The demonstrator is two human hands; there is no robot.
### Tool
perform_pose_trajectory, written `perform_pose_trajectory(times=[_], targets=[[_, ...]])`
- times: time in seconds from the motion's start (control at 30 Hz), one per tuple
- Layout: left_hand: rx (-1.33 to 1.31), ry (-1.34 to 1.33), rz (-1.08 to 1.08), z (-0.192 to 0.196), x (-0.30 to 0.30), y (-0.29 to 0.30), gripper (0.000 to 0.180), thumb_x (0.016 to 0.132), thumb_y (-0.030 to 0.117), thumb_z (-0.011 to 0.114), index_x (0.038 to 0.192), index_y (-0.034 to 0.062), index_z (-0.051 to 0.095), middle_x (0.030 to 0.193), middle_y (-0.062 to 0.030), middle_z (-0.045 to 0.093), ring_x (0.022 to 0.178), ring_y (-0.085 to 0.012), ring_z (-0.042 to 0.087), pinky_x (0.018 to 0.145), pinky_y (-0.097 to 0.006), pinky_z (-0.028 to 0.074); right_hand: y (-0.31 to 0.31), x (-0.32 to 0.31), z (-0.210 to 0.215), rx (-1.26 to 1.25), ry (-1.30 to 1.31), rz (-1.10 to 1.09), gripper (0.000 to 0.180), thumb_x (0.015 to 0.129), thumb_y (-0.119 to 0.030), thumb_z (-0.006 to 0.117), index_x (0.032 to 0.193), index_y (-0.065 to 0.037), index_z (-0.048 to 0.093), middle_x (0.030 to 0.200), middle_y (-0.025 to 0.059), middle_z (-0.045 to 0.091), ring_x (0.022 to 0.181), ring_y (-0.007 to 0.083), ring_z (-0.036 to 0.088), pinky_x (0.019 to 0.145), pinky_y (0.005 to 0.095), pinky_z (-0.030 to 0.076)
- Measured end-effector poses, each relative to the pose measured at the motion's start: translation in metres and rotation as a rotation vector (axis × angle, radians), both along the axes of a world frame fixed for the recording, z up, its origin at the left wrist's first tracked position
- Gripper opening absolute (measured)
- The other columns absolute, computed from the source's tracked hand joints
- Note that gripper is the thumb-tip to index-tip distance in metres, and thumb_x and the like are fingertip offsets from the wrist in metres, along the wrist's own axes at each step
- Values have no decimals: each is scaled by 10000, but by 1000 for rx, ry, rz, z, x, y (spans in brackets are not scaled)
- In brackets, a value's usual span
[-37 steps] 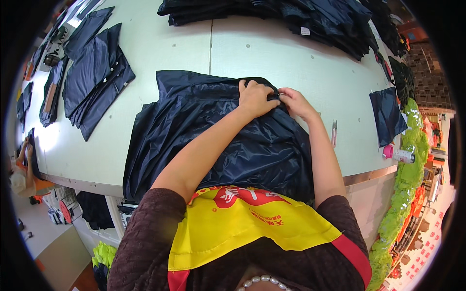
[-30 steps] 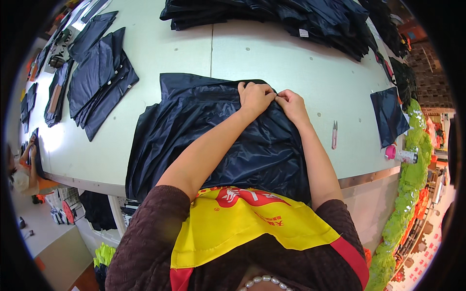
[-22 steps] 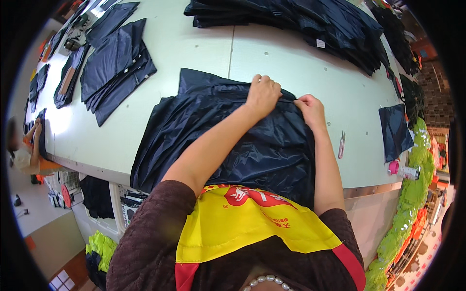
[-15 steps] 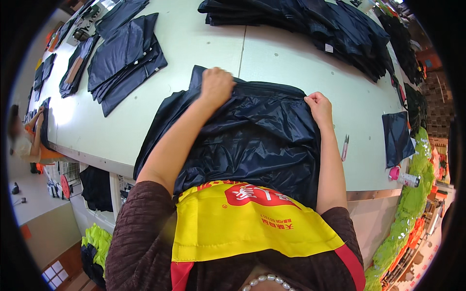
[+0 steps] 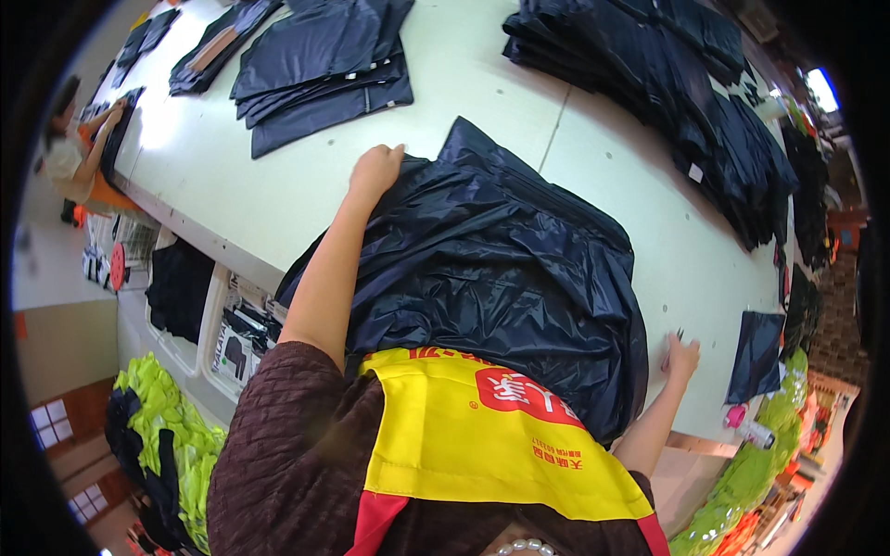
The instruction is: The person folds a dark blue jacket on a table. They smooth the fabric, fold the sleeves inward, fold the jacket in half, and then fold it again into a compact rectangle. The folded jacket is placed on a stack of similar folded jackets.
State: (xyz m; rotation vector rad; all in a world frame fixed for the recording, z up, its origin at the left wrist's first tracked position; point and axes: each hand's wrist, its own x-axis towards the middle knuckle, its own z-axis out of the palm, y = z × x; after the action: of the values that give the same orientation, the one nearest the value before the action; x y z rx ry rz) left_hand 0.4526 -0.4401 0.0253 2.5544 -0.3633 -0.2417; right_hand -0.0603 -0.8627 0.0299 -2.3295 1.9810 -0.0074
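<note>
Pale tabletop (image 5: 278, 185) stretches past both hands, its near edge curving below the left one. From my end, left hand (image 5: 375, 171) sits at the far-left edge of the dark garment (image 5: 501, 250), fingers bent; can't tell if it pinches cloth. Garment lies rumpled between the hands, near side against the yellow apron (image 5: 501, 445). Right hand (image 5: 684, 357) is off the garment, at the snips (image 5: 679, 334); I can't tell whether fingers close on them. Open surface separates left hand from the dark stack (image 5: 315, 56) beyond. Right of right hand: folded dark piece (image 5: 756, 357), pink-capped bottle (image 5: 757, 433).
</note>
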Motion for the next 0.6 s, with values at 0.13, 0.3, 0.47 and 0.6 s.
perform_pose_trajectory(times=[0.13,0.3,0.47,0.6], targets=[[-298,573,197,17,-2,-10,464,886,357,449,842,-59,650,800,-207,652,743,-321,649,665,-421,507,-58,-82,-62,406,-379,-142,280,777,-244,673,852,-1,555,738,113,608,725,212,609,664,324,502],[-171,131,-21,-1,-27,3,289,765,275,654,789,-13,647,780,-179,649,691,-293,637,655,-396,506,-34,-50,-5,994,-1398,-184,151,874,-166,598,767,-73,546,691,33,581,692,127,596,628,264,504],[-136,-87,97,-2,-69,-1,368,700,336,745,896,47,629,880,-123,620,835,-305,606,721,-394,489,33,68,59,837,-1531,-189,123,883,-173,592,953,-74,573,848,39,609,703,116,570,598,266,474],[-131,-160,42,-3,-72,-4,390,710,355,734,943,65,615,904,-115,615,866,-302,596,725,-387,486,31,125,50,913,-1130,186,174,861,-145,575,1005,-48,576,870,41,594,677,104,527,610,248,437]])
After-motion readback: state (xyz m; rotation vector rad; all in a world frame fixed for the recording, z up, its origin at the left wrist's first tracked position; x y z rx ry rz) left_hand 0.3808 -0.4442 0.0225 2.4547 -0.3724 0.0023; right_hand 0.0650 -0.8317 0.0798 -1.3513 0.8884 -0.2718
